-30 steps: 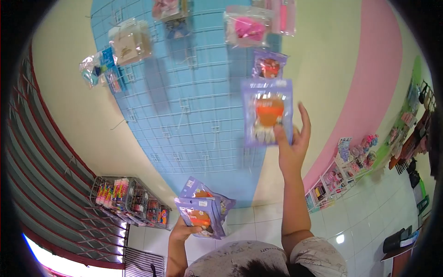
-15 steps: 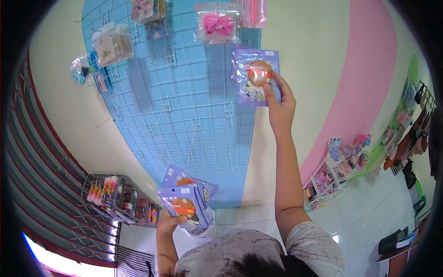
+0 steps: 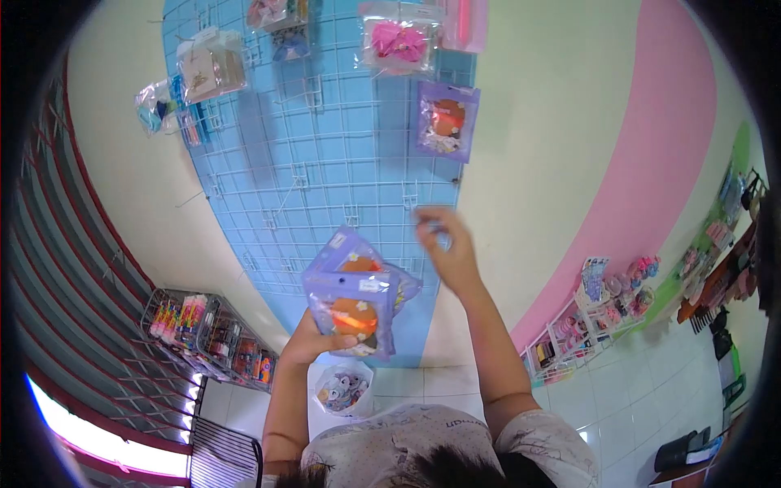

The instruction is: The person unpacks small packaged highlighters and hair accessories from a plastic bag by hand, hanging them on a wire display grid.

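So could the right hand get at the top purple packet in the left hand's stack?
Probably yes: the right hand is empty, just beside the purple packets in the left hand, nothing between.

Up on the blue wire grid panel [image 3: 325,163] hangs a purple packet [image 3: 446,120] with an orange piece inside, and just above it a clear pack with a pink bow [image 3: 399,41]. Top left of the grid, a boxed item in clear wrap [image 3: 213,65], and beside it a bunch of small bluish packs [image 3: 163,110]. Down low on the left, a wire basket rack [image 3: 211,342] crammed with colourful little bottles. On the white tiled floor [image 3: 618,398] stands a clear bag [image 3: 343,389] of small bits. Over to the right, along the pink wall stripe [image 3: 659,163], a low display rack [image 3: 594,313] of pink trinkets.
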